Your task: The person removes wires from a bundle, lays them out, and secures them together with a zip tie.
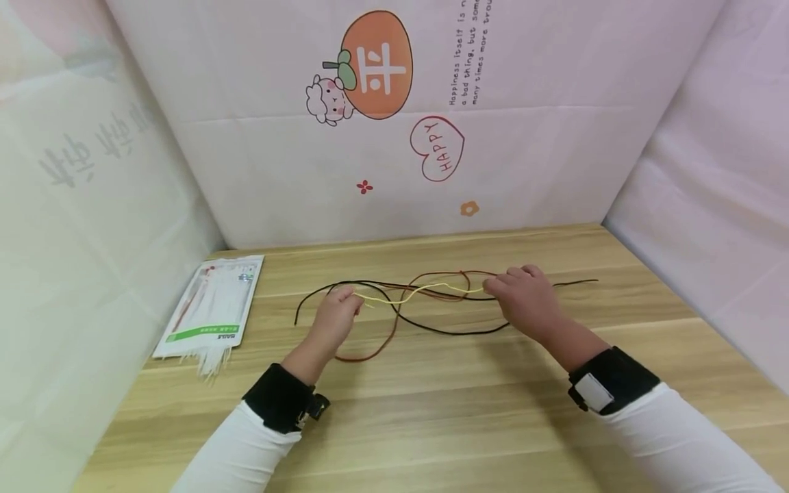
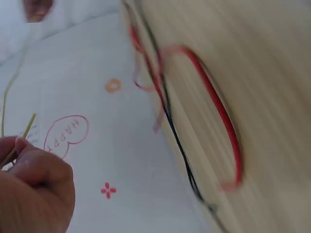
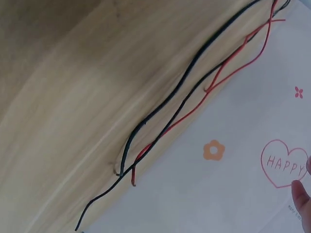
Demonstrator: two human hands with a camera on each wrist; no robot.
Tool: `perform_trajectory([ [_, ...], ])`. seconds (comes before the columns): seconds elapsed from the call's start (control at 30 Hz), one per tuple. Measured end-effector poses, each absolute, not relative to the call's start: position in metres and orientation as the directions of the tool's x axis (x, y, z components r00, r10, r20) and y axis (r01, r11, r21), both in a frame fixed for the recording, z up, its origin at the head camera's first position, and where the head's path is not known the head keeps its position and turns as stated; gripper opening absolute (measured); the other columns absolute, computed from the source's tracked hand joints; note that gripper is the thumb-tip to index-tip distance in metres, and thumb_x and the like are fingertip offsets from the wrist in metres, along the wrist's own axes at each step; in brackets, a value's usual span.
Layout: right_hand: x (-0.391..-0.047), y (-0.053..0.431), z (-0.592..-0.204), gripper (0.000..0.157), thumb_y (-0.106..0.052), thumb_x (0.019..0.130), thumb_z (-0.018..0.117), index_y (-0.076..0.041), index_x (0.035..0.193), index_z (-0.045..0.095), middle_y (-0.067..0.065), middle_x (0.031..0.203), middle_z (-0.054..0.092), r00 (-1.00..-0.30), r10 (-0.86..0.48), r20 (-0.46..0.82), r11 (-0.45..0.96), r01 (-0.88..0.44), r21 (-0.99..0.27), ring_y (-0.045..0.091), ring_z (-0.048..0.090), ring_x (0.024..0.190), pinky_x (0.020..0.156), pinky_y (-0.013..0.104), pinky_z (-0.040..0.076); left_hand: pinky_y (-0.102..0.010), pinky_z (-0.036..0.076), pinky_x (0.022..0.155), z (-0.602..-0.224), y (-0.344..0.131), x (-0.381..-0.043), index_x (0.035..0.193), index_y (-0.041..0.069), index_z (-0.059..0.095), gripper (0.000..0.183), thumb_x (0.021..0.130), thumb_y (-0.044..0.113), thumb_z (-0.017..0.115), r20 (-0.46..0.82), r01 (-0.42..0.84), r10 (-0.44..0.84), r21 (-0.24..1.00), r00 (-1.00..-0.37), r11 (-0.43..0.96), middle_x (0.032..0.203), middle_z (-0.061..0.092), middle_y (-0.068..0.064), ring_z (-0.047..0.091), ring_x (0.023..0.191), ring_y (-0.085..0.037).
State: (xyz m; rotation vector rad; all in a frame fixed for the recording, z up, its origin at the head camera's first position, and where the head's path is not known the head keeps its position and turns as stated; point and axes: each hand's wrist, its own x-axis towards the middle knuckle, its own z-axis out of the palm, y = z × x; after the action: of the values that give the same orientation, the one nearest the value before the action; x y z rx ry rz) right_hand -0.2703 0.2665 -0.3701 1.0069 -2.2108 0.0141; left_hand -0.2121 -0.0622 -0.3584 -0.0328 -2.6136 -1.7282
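Note:
A thin yellow wire (image 1: pixel 377 299) stretches in a loose wave between both hands. My left hand (image 1: pixel 333 318) pinches it near one end, and a short tail (image 2: pixel 30 125) sticks out past the thumb in the left wrist view. At the other side my right hand (image 1: pixel 530 301) holds the wire with curled fingers. Only a few fingertips of it (image 3: pixel 301 199) show at the right edge of the right wrist view. Below the yellow wire, black wires (image 1: pixel 456 333) and red wires (image 1: pixel 382 348) lie crossed and looped on the wooden table (image 1: pixel 394 438).
On the left of the table lies a clear packet (image 1: pixel 209 301) with a green band, and thin white strips (image 1: pixel 212 361) spill from its near end. Printed white cloth (image 1: pixel 265 171) hangs behind the table and along both sides.

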Motion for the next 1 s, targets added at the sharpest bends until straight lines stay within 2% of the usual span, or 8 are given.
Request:
perform_trajectory([
  [0.1,-0.271,0.269,-0.363,0.013,0.002,0.083,0.066,-0.01,0.086,0.062,0.004,0.076,0.068,-0.468,-0.658,0.59,0.7,-0.669,0.25,0.023,0.058,0.068,0.068,0.045,0.048,-0.026,0.025,0.045,-0.363,-0.068,-0.211,0.066,0.012,0.038,0.031,0.097,0.015,0.04,0.146,0.134,0.064,0.543,-0.987,0.829,0.059,0.033,0.0,0.028,0.048,-0.014],
  [0.2,-0.271,0.269,-0.357,0.017,0.006,0.081,0.066,-0.01,0.084,0.061,0.004,0.075,0.067,-0.49,-0.656,0.574,0.681,-0.712,0.171,0.022,0.057,0.065,0.064,0.044,0.048,-0.028,0.027,0.043,-0.365,-0.073,-0.21,0.067,0.012,0.04,0.03,0.097,0.013,0.039,0.224,0.192,0.141,0.226,-0.964,0.955,0.062,0.036,-0.001,0.032,0.052,-0.015],
  [0.27,-0.272,0.268,-0.356,0.019,0.009,0.082,0.065,-0.01,0.084,0.06,0.003,0.075,0.067,-0.509,-0.659,0.554,0.672,-0.73,0.128,0.022,0.056,0.064,0.064,0.044,0.048,-0.027,0.028,0.043,-0.366,-0.076,-0.21,0.067,0.012,0.04,0.03,0.097,0.013,0.04,0.25,0.214,0.156,0.223,-0.955,0.951,0.063,0.037,-0.002,0.033,0.052,-0.015],
  [0.37,-0.272,0.266,-0.358,0.018,0.008,0.084,0.063,-0.01,0.088,0.063,0.003,0.077,0.067,-0.523,-0.669,0.528,0.675,-0.725,0.137,0.022,0.057,0.067,0.067,0.045,0.049,-0.029,0.032,0.049,-0.365,-0.077,-0.212,0.069,0.009,0.041,0.031,0.099,0.015,0.039,0.24,0.219,0.128,0.407,-0.962,0.887,0.065,0.04,-0.006,0.037,0.055,-0.019],
  [0.53,-0.27,0.265,-0.361,0.016,0.003,0.082,0.068,-0.01,0.092,0.065,0.004,0.076,0.066,-0.451,-0.677,0.582,0.687,-0.67,0.28,0.026,0.061,0.074,0.075,0.047,0.05,-0.038,0.042,0.071,-0.366,-0.08,-0.216,0.103,0.001,0.054,0.022,0.099,0.02,0.042,0.065,0.035,-0.021,0.751,-0.998,0.659,0.102,0.052,-0.015,0.051,0.085,-0.026],
  [0.7,-0.268,0.261,-0.362,0.018,0.004,0.079,0.067,-0.009,0.092,0.064,0.006,0.073,0.062,-0.32,-0.677,0.662,0.655,-0.672,0.345,0.027,0.059,0.072,0.075,0.048,0.05,-0.035,0.048,0.083,-0.369,-0.079,-0.222,0.128,-0.001,0.04,0.038,0.092,0.003,0.053,-0.151,-0.177,-0.188,0.976,-0.97,0.128,0.114,0.05,-0.015,0.053,0.093,-0.023],
  [0.87,-0.266,0.258,-0.366,0.021,0.008,0.08,0.063,-0.009,0.091,0.064,0.005,0.073,0.063,-0.298,-0.663,0.687,0.655,-0.676,0.339,0.025,0.059,0.07,0.074,0.047,0.049,-0.026,0.047,0.093,-0.362,-0.071,-0.225,0.123,0.0,0.033,0.043,0.088,-0.016,0.053,-0.181,-0.037,-0.316,0.91,-0.931,-0.412,0.111,0.045,-0.011,0.053,0.104,-0.02],
  [1.0,-0.266,0.257,-0.37,0.022,0.01,0.08,0.063,-0.009,0.092,0.063,0.006,0.074,0.065,-0.308,-0.646,0.698,0.667,-0.673,0.32,0.026,0.061,0.072,0.075,0.048,0.049,-0.034,0.045,0.099,-0.358,-0.064,-0.226,0.131,-0.001,0.027,0.049,0.091,-0.01,0.054,-0.189,0.022,-0.356,0.859,-0.915,-0.512,0.104,0.056,-0.01,0.061,0.106,-0.023],
])
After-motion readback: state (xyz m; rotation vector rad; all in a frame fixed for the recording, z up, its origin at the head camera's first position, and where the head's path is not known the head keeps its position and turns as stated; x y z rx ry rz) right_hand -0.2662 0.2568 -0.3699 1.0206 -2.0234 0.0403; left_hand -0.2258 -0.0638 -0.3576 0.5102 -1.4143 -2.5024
